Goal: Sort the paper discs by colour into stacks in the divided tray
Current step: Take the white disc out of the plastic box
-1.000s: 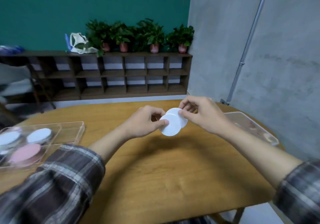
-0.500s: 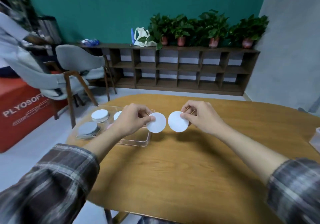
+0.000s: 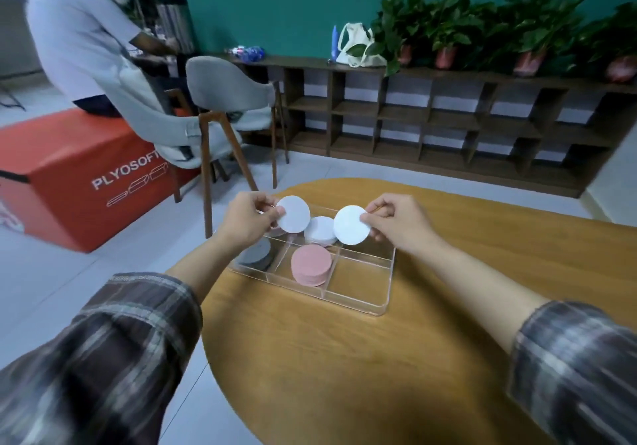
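My left hand (image 3: 246, 221) pinches a white paper disc (image 3: 293, 213) by its left edge, above the far left part of the clear divided tray (image 3: 358, 298). My right hand (image 3: 396, 223) pinches a second white disc (image 3: 351, 225) by its right edge, above the tray's far middle. Inside the tray lie a stack of pale discs (image 3: 320, 231) at the back, a pink stack (image 3: 311, 265) in the middle and a grey stack (image 3: 256, 255) on the left, partly hidden by my left wrist. The tray's right compartments look bare.
The tray sits near the left edge of the wooden table (image 3: 413, 358). Beyond that edge stand a grey chair (image 3: 227, 100), an orange box (image 3: 69, 176) and a seated person (image 3: 79, 41). A low shelf (image 3: 448, 117) with potted plants lines the green wall.
My view swung left, bringing the tray from the left side to under my hands. The two white discs, overlapping a second ago, are now held apart, one in each hand, over the tray.
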A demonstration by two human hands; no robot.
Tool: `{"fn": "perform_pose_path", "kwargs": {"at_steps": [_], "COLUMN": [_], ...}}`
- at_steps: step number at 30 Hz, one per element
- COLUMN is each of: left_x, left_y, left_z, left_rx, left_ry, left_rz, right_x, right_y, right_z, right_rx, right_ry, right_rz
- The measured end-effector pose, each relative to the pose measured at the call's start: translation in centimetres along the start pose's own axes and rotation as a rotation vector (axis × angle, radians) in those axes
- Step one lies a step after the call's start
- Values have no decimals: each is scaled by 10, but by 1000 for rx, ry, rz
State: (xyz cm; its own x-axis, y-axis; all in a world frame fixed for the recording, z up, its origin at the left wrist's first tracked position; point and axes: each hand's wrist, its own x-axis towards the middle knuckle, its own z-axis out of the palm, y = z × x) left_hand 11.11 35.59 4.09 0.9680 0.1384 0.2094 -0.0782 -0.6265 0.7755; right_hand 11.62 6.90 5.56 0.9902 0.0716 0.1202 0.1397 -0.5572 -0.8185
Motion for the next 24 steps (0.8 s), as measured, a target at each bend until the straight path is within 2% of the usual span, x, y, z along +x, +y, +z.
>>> {"fn": "perform_pose_path", "kwargs": {"at_steps": [6,11,16,24], "left_x": [38,51,51,49], "left_y": [-29,-41,-44,-42], "left_z": [-9,-5,-1,1], "left_rx": [38,159,312,428], "left_ry": [21,-21,-20,-17], "left_rz": [-46,-28,12,23], "right_x": [38,52,54,49], "right_y": [-4,2,7,17], "right_z": [42,63,70,74], "right_rx": [101,23,-178,-200], "right_ry": [-54,-45,-11,17], "right_rz": [101,147,51,-12]}}
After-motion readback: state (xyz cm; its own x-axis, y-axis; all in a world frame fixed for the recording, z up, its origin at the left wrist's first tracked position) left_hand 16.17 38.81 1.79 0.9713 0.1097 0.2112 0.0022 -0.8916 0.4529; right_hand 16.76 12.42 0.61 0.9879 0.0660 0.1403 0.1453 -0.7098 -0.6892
